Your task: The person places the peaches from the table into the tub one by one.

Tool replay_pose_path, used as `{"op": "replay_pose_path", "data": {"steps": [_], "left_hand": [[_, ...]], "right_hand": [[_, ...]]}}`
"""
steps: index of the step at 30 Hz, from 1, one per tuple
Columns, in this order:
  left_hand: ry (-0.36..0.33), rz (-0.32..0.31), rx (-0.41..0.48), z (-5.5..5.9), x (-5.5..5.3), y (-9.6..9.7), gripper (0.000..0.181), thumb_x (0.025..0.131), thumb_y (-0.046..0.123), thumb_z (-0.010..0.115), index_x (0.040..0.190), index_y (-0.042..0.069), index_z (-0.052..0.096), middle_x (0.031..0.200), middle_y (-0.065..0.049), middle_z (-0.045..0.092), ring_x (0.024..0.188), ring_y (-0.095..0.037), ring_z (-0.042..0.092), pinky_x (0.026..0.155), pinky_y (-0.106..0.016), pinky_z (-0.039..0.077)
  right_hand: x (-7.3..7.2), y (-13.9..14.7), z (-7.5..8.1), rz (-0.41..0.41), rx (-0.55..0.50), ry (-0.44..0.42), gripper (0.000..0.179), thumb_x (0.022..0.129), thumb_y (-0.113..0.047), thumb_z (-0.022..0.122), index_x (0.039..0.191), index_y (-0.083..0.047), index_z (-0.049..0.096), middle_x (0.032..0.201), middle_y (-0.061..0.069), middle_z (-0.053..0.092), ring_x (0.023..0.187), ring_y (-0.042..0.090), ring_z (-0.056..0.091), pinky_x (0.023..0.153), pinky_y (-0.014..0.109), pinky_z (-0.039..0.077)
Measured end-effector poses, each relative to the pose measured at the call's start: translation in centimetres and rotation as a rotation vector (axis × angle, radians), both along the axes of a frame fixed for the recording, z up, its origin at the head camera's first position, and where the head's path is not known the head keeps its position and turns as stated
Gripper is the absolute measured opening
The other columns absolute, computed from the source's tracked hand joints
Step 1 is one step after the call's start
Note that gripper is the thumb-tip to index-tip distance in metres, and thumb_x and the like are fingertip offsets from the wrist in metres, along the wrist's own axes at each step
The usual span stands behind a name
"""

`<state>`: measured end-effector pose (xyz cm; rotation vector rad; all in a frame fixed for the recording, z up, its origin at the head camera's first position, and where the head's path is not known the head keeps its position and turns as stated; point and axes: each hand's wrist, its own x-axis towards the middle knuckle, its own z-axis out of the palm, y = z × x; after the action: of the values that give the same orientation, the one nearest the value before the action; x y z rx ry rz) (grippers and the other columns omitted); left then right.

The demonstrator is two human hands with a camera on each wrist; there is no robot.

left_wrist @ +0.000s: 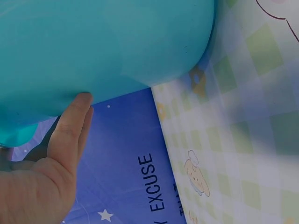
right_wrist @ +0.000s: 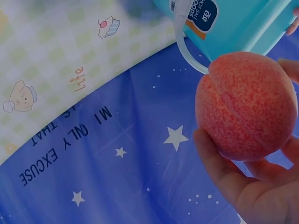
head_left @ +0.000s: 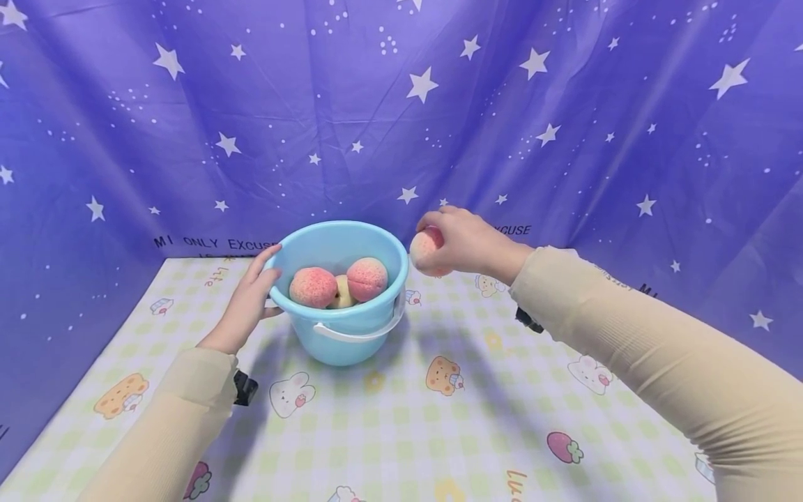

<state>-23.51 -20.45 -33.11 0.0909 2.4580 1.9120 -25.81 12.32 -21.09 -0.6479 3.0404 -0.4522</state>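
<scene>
A light blue bucket with a white handle stands on the table, its mouth facing up. Inside lie two pink peaches and a pale yellow fruit partly hidden between them. At the bucket's left rim my left hand grips the edge; in the left wrist view its fingers press the outer wall. My right hand holds another peach between thumb and fingers, raised above the table just right of the rim.
A checked tablecloth with cartoon prints covers the table. Behind and along the sides hangs a purple-blue curtain with white stars, close behind the bucket. Black wrist straps show under both sleeves.
</scene>
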Motion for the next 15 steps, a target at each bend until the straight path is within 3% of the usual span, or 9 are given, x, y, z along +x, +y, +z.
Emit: {"op": "replay_pose_path", "data": {"steps": [15], "left_hand": [[-0.005,-0.001,0.003,0.0,-0.1,0.1,0.061,0.103,0.032,0.033,0.160,0.032,0.012,0.167,-0.014,0.006,0.145,-0.046,0.027,0.108,-0.065,0.040]], "right_hand": [[-0.6,-1.1,0.0,0.022,-0.020,0.029,0.052,0.075,-0.033,0.071,0.123,-0.014,0.064,0.120,0.009,0.057,0.105,0.027,0.053,0.087,0.041,0.051]]}}
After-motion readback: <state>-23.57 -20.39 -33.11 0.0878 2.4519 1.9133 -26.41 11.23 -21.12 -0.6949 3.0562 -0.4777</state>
